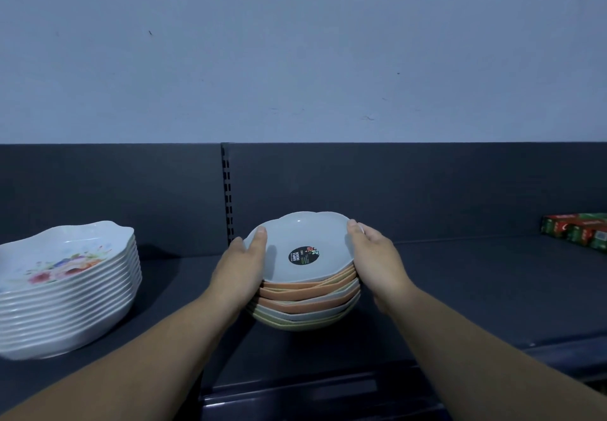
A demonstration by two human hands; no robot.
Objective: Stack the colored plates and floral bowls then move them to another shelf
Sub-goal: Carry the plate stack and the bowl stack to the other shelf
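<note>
Squarely at the middle of the dark shelf (pixel 460 289) sits the stack of colored plates (pixel 305 305), orange, pale green and grey rims nested unevenly, with a grey top plate (pixel 312 233) bearing a round black sticker (pixel 303 255). Both hands hold this stack. The left hand (pixel 244 266) clasps its nine o'clock side with the thumb laid over the top plate's scalloped rim. The right hand (pixel 374 256) clasps the three o'clock side, its thumb also hooked over the rim and its fingers curled down the stack's flank. Whether the base rests on the shelf or is just clear of it cannot be told. Toward nine o'clock, well apart from the left forearm, stands the stack of floral bowls (pixel 65 289), its wavy edges lined up and its far side cut off by the frame edge. From the right hand toward three o'clock runs a broad stretch of bare shelf, ending near the red and green boxes (pixel 578 230) at the frame's edge. At twelve o'clock the dark back panel (pixel 394 190) and a slotted upright (pixel 227 190) stand close behind the plates. At six o'clock the shelf's front lip (pixel 295 391) runs under the forearms.
</note>
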